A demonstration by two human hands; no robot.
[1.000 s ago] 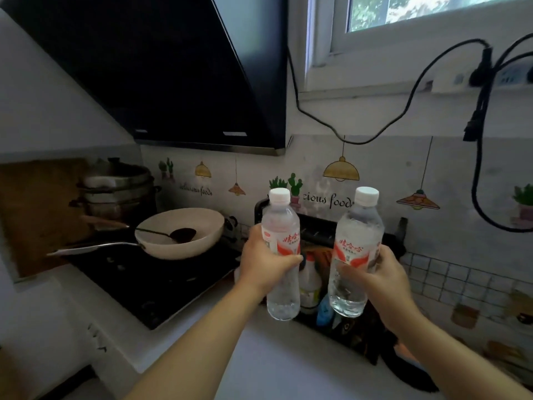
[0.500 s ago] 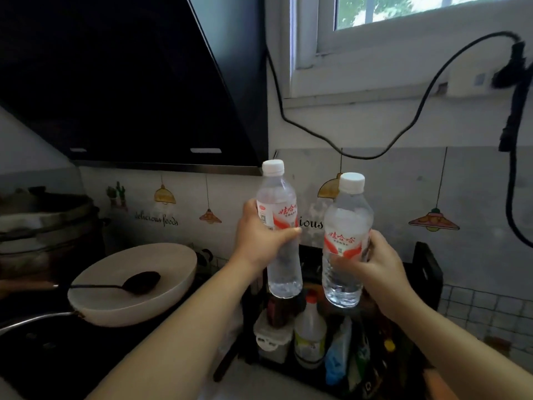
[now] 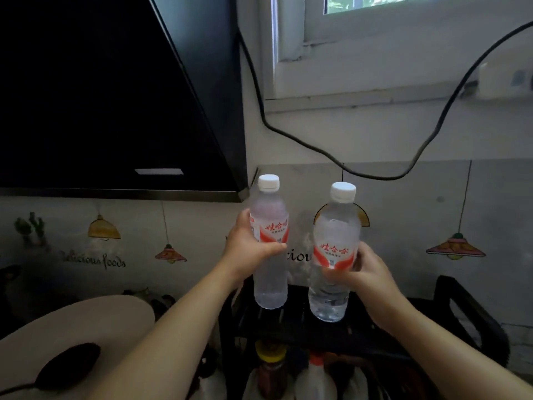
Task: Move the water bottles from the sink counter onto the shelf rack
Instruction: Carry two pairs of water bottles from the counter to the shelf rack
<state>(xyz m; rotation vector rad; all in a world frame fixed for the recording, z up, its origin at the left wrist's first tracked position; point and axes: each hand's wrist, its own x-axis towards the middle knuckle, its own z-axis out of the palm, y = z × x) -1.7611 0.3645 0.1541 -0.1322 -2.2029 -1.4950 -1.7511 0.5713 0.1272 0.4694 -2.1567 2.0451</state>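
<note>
Two clear water bottles with white caps and red-and-white labels are held upright side by side. My left hand (image 3: 248, 249) grips the left bottle (image 3: 269, 281) around its label. My right hand (image 3: 366, 272) grips the right bottle (image 3: 331, 298) at its middle. Both bottle bases hang just above the top tier of a black shelf rack (image 3: 461, 307) that stands against the wall. Whether the bases touch the rack top is unclear.
A black range hood (image 3: 115, 96) overhangs at upper left, close to the left bottle's cap. A white pan (image 3: 95, 319) with a dark ladle (image 3: 69, 365) sits lower left. Condiment bottles (image 3: 271, 368) fill the rack's lower tier. A black cable (image 3: 288, 134) droops along the wall.
Both hands have carried the bottles forward and closer to the rack, now hovering right over its top tier. The view has moved nearer to the wall.
</note>
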